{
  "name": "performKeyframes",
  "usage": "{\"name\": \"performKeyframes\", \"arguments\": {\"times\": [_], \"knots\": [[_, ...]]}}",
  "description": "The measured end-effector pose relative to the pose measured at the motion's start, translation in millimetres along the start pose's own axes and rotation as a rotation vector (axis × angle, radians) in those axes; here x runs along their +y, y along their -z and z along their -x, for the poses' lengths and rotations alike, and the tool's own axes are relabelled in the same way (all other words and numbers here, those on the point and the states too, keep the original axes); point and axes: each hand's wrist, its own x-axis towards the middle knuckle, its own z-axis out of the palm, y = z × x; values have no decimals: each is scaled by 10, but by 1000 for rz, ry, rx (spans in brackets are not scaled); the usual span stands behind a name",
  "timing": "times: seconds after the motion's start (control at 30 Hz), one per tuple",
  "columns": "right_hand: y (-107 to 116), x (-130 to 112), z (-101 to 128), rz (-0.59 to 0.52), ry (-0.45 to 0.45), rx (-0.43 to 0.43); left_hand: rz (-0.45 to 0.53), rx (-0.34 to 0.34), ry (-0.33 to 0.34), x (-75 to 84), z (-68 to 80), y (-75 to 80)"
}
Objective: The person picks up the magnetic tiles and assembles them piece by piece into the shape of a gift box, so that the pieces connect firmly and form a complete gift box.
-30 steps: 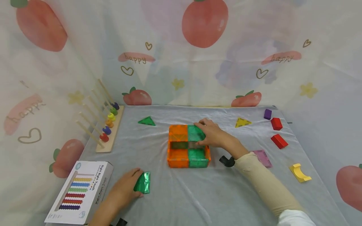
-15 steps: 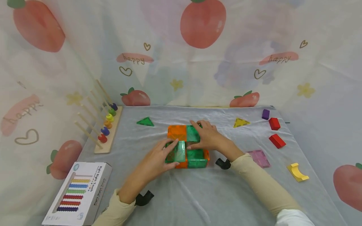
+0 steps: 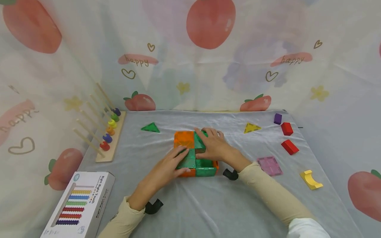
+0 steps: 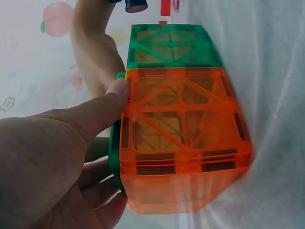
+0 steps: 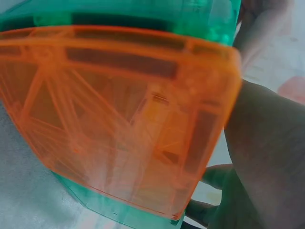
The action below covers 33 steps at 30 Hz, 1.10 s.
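A low box of orange and green magnetic tiles (image 3: pixel 205 171) stands mid-table on the grey cloth. My left hand (image 3: pixel 178 162) holds a green square tile (image 3: pixel 188 161) flat over the box's near-left cell, fingers on top and thumb at its front edge. In the left wrist view the thumb (image 4: pixel 95 114) lies against the orange wall (image 4: pixel 183 138). My right hand (image 3: pixel 212 145) rests flat on the far-right green top tile (image 3: pixel 198 142), fingers stretched out. The right wrist view shows an orange wall (image 5: pixel 119 119) close up with the palm (image 5: pixel 267 157) beside it.
Beyond the box lie a green triangle (image 3: pixel 150 127) and a yellow triangle (image 3: pixel 251 128). On the right: a purple block (image 3: pixel 277 118), two red blocks (image 3: pixel 287 128), a pink tile (image 3: pixel 269 165), a yellow curved block (image 3: pixel 311 179). Wooden peg rack (image 3: pixel 108 132) and printed carton (image 3: pixel 78 205) at left.
My left hand picked up the green tile near the carton, carried it to the box and laid it flat over the near-left cell. The right hand stayed on the far-right tile.
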Motion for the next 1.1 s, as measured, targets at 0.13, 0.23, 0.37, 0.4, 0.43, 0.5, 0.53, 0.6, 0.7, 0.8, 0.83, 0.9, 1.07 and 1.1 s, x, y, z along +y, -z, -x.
{"name": "performKeyframes", "arguments": {"times": [0.13,0.23,0.37,0.4,0.43,0.5,0.53,0.6,0.7,0.8,0.83,0.9,1.07,1.1], "knots": [[7,-7,3,-27,3,5,55,-23,24,-22,27,4],[74,31,66,-82,-21,14,88,-23,31,-36,23,-1],[250,195,291,-181,-105,66,101,-6,40,-57,26,-32],[289,265,376,-202,-132,83,103,-3,43,-60,30,-41],[323,344,472,-221,-165,96,104,1,44,-62,35,-52],[362,528,691,-261,-251,106,110,13,48,-65,44,-75],[362,629,807,-271,-301,106,116,18,51,-62,51,-82],[329,834,1048,-283,-410,96,121,30,57,-59,61,-99],[191,1123,1400,-281,-572,54,126,40,77,-48,69,-131],[-16,1332,1696,-263,-663,-9,131,40,94,-45,77,-157],[-88,1380,1772,-263,-678,-36,134,39,98,-45,80,-164],[-214,1443,1882,-268,-697,-59,141,40,103,-46,85,-171],[-365,1499,1947,-318,-721,-12,160,50,97,-42,81,-168],[-365,1498,1941,-324,-713,2,161,47,93,-38,77,-165]]}}
